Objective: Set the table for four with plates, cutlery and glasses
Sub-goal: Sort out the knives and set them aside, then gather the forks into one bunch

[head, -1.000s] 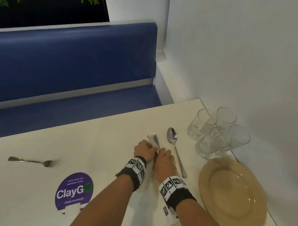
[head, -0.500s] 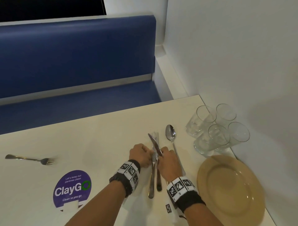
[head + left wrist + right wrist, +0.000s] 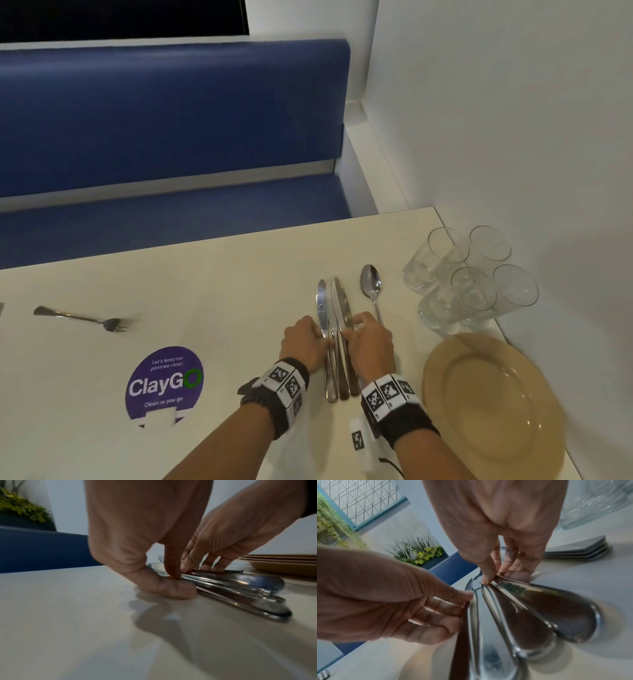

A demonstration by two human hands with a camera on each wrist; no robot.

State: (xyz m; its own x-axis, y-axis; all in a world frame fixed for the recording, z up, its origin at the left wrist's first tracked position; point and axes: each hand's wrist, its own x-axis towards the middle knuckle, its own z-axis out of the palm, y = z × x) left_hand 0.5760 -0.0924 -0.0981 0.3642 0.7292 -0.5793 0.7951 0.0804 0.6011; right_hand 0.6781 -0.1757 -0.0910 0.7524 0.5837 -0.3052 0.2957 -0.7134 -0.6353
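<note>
Three table knives lie side by side on the cream table, blades pointing away from me. My left hand pinches the leftmost knife between thumb and forefinger, the thumb lying on the table in the left wrist view. My right hand pinches the rightmost knife where handle meets blade. A spoon lies just right of the knives. Several clear glasses stand clustered at the far right corner. A stack of tan plates sits near right. A fork lies far left.
A purple ClayGo sticker marks the table at near left. A blue bench seat runs behind the far edge of the table. A white wall closes off the right side, close to the glasses and plates.
A second ago both hands held the knives bunched, only the blade tips showing. Now the knives lie flat and spread side by side, handles towards me, and both hands have drawn slightly nearer.
</note>
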